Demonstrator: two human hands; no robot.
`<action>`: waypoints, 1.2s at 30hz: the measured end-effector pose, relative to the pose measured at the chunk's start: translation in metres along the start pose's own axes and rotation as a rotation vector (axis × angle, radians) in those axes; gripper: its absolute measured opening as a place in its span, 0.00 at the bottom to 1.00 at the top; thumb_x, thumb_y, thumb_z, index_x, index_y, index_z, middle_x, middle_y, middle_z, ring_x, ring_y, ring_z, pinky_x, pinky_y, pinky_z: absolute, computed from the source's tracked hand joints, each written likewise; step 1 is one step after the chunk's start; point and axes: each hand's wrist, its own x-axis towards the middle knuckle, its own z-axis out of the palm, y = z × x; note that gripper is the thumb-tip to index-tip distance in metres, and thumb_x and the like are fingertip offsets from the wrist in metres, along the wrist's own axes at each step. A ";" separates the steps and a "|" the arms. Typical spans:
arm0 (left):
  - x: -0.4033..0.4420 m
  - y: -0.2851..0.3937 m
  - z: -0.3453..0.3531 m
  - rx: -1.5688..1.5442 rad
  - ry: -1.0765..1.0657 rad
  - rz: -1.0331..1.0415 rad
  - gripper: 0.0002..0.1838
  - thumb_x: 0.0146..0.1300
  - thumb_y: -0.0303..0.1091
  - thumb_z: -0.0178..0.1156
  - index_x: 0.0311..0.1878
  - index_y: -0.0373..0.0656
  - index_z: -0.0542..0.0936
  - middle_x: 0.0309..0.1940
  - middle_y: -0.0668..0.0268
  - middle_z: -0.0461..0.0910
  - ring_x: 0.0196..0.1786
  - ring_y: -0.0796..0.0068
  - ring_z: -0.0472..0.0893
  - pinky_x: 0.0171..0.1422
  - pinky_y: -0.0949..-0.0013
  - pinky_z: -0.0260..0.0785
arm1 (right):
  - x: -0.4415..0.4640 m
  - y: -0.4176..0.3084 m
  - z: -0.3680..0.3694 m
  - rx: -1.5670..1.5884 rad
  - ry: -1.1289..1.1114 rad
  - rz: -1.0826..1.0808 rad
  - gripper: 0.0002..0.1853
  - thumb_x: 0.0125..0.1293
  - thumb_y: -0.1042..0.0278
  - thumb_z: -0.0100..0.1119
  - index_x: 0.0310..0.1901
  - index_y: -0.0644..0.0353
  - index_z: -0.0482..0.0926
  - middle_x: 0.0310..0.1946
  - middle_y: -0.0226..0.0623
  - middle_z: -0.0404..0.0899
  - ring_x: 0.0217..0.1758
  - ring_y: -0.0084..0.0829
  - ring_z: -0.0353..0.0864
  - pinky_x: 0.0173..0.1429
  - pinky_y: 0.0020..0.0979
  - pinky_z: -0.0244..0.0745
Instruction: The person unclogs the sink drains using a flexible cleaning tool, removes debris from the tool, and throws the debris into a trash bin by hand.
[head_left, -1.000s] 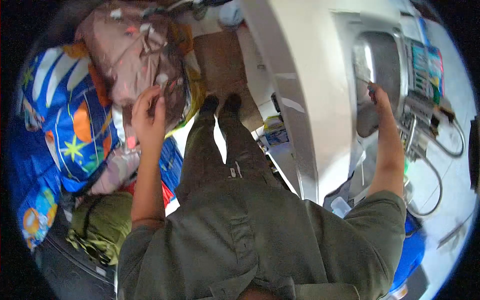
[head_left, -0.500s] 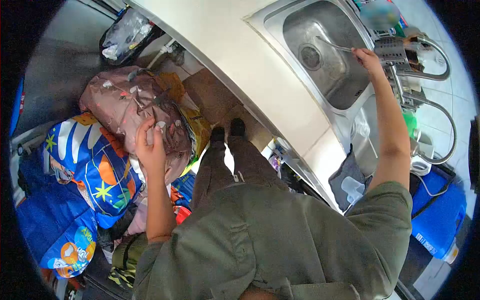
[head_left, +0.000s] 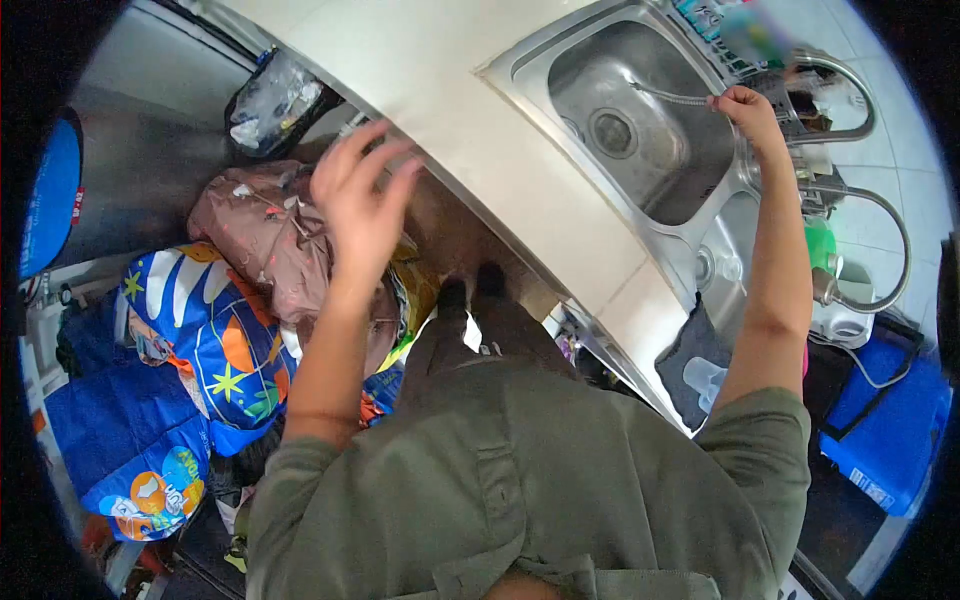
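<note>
My right hand (head_left: 748,115) reaches over the steel sink basin (head_left: 590,90) with its fingers closed on one end of a thin, ribbed metal hose (head_left: 672,97). The hose's free end hangs above the basin, near the round drain (head_left: 612,132). My left hand (head_left: 362,195) is raised with fingers spread and holds nothing; motion blurs it a little. It is nearest the counter's front edge, above a pinkish-brown plastic bag (head_left: 270,240).
A pale counter (head_left: 440,110) runs along the sink. Behind it are curved taps (head_left: 862,95) and a dish rack (head_left: 705,25). A dark cloth (head_left: 680,365) lies near the second basin. Colourful blue bags (head_left: 215,330) pile up at left, beside a black-rimmed bin (head_left: 280,105).
My left hand has risen away from the brown bag towards the counter edge, its fingers spreading. My right hand keeps hold of the metal hose over the basin. The whole view has shifted slightly.
</note>
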 end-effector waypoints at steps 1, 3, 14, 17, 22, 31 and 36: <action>0.023 0.018 0.018 0.029 0.000 0.061 0.10 0.44 0.36 0.63 0.32 0.48 0.80 0.43 0.69 0.76 0.48 0.67 0.73 0.56 0.62 0.55 | -0.003 -0.004 -0.007 0.007 0.012 -0.007 0.11 0.46 0.61 0.65 0.20 0.56 0.76 0.14 0.18 0.64 0.20 0.13 0.58 0.26 0.18 0.52; 0.064 0.053 0.062 -0.025 -0.025 0.177 0.10 0.44 0.40 0.63 0.32 0.52 0.81 0.45 0.73 0.74 0.51 0.69 0.70 0.58 0.51 0.49 | -0.009 -0.010 -0.020 0.054 -0.023 -0.013 0.12 0.46 0.60 0.66 0.18 0.56 0.74 0.14 0.18 0.64 0.19 0.14 0.57 0.25 0.19 0.51; 0.144 0.130 0.195 -0.009 -0.180 0.510 0.10 0.43 0.46 0.63 0.32 0.59 0.82 0.48 0.78 0.73 0.57 0.69 0.64 0.60 0.40 0.40 | -0.044 -0.022 -0.063 0.108 0.061 -0.150 0.14 0.45 0.60 0.66 0.17 0.58 0.72 0.14 0.18 0.64 0.20 0.14 0.58 0.25 0.20 0.53; 0.149 0.134 0.202 -0.045 -0.217 0.577 0.09 0.44 0.46 0.63 0.30 0.59 0.82 0.47 0.78 0.73 0.57 0.69 0.64 0.60 0.40 0.41 | -0.059 -0.033 -0.059 0.088 0.122 -0.079 0.14 0.47 0.62 0.64 0.16 0.57 0.70 0.14 0.17 0.62 0.20 0.13 0.57 0.25 0.19 0.51; 0.171 0.132 0.226 -0.168 -0.253 0.748 0.03 0.49 0.40 0.60 0.28 0.56 0.80 0.46 0.79 0.73 0.56 0.70 0.65 0.60 0.42 0.40 | -0.067 -0.015 -0.062 0.147 0.240 0.009 0.15 0.46 0.58 0.65 0.15 0.55 0.71 0.13 0.17 0.61 0.18 0.14 0.57 0.22 0.21 0.50; 0.203 0.115 0.245 -0.478 -0.409 0.787 0.03 0.52 0.36 0.56 0.29 0.50 0.77 0.44 0.78 0.74 0.55 0.73 0.66 0.61 0.46 0.41 | -0.101 -0.034 -0.027 0.321 0.365 0.220 0.12 0.55 0.61 0.56 0.18 0.51 0.70 0.20 0.20 0.72 0.21 0.12 0.57 0.27 0.17 0.52; 0.207 0.109 0.262 -0.609 -0.454 0.632 0.05 0.53 0.35 0.56 0.30 0.47 0.77 0.40 0.73 0.76 0.48 0.68 0.72 0.56 0.58 0.55 | -0.115 -0.030 -0.011 0.358 0.460 0.305 0.11 0.53 0.61 0.57 0.18 0.52 0.72 0.21 0.21 0.72 0.21 0.12 0.56 0.27 0.18 0.52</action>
